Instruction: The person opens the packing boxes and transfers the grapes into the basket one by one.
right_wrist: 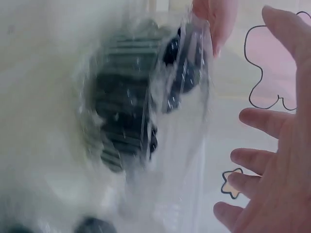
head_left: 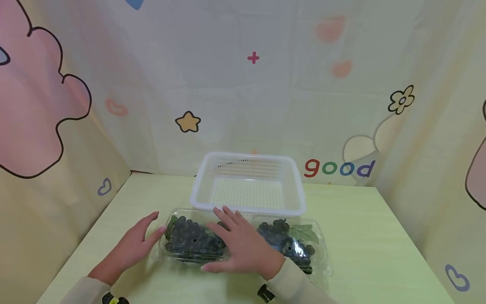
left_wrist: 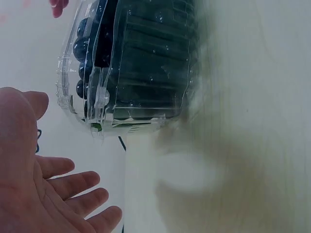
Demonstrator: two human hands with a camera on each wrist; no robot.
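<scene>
Two clear plastic clamshell boxes of dark grapes with green leaves lie side by side on the table: a left box (head_left: pixel 182 234) and a right box (head_left: pixel 296 245). Both lids look closed. My left hand (head_left: pixel 134 242) is at the left box's outer end, fingers spread; the left wrist view shows a gap between the palm and the box (left_wrist: pixel 150 63). Above the left box's inner end is my right hand (head_left: pixel 247 251), its fingers extended and apart, hiding where the boxes meet. In the right wrist view, that hand (right_wrist: pixel 272 150) grips nothing beside a blurred box (right_wrist: pixel 121 92).
A white slotted plastic basket (head_left: pixel 247 156) stands right behind the boxes, with nothing in it. The pale green-yellow table (head_left: pixel 364 245) extends on both sides. A printed curtain (head_left: pixel 284 93) hangs around the back and sides.
</scene>
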